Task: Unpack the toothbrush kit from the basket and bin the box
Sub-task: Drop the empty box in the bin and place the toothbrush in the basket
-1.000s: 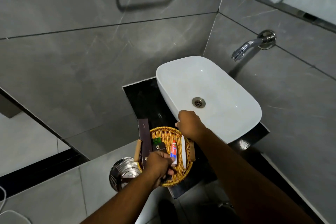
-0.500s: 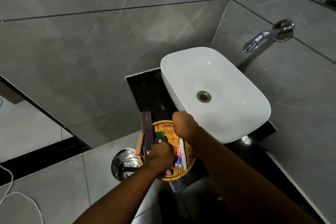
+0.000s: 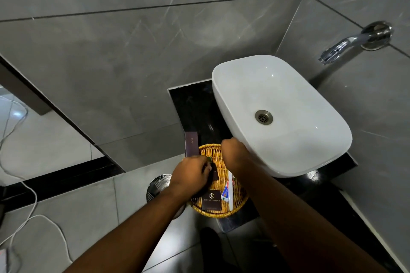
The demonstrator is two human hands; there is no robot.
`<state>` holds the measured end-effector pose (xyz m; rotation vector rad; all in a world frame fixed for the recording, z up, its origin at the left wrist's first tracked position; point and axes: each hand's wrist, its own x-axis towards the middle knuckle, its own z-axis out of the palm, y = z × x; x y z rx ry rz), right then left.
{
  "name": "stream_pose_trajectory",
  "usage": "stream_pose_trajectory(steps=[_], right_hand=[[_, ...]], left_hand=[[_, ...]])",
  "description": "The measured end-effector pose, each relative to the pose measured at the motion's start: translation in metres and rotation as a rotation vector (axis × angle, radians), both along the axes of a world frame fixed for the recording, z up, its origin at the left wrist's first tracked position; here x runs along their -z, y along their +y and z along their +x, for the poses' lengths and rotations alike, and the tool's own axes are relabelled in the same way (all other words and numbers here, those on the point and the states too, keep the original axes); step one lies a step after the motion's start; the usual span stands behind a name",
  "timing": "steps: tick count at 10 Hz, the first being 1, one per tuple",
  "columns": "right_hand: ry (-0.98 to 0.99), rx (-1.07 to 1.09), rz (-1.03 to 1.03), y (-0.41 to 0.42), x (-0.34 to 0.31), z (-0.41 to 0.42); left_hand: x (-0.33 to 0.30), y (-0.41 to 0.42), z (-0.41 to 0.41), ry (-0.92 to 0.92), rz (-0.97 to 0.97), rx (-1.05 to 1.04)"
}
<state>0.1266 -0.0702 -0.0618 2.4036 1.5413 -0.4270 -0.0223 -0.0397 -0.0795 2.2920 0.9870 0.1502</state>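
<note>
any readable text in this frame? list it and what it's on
"Comb": small pale print on the long purple box at the basket rim.
Logo mark, then a line of pale capitals: on the dark box in the basket, too blurred to read.
Toothpaste tube: coloured print, unreadable.
Nothing else carries text.

A bathroom, likely in a hotel. A white vessel basin [image 3: 281,115] with a metal drain [image 3: 263,117] sits on a black polished worktop [image 3: 195,106], and a chrome spout [image 3: 346,45] comes out of the wall above it. Large grey marble-look tiles [image 3: 111,62] cover the walls. A wicker basket [image 3: 218,211] on the worktop holds guest toiletries, among them a dark branded box [image 3: 211,200] and a small toothpaste tube [image 3: 225,191].
</note>
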Motion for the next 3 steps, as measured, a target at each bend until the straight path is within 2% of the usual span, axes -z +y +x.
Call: stream_pose_trajectory(steps=[2, 3], right_hand=[[-0.010, -0.022, 0.074, -0.009, 0.001, -0.001], [0.019, -0.037, 0.189, -0.007, -0.010, 0.000]], left_hand=[[-0.002, 0.011, -0.006, -0.016, 0.034, -0.026], [-0.009, 0.019, -0.005, -0.013, 0.098, -0.019]])
